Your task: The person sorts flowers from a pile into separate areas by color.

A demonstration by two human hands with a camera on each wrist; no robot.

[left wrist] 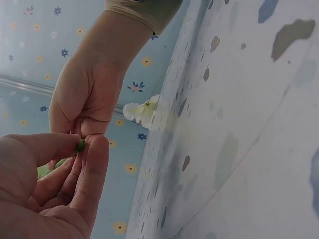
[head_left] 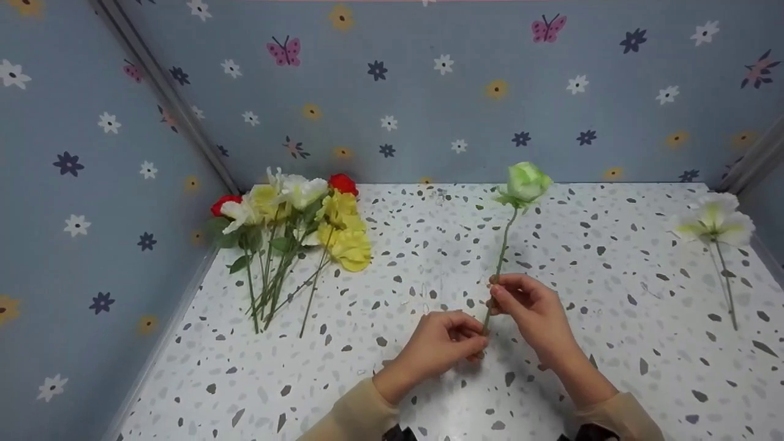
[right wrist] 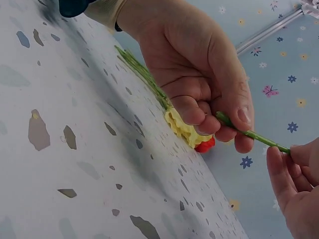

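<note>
A pale green rose-like flower (head_left: 527,184) on a long green stem stands nearly upright before me in the head view, leaning a little right. My left hand (head_left: 444,344) pinches the stem close to its lower end between thumb and fingers. Higher up, my right hand (head_left: 534,312) pinches the same stem with thumb and forefinger. The right wrist view shows the stem's (right wrist: 259,138) cut end poking out past the left thumb. Seen from the left wrist, the stem end (left wrist: 79,146) peeks out between the left fingertips, and the bloom is mostly hidden behind the hands.
At the left lies a bunch of red, white and yellow flowers (head_left: 349,248), stems toward me. A single white flower (head_left: 716,223) lies at the far right. Blue patterned panels (head_left: 422,92) enclose the back and sides of the speckled tabletop (head_left: 416,257).
</note>
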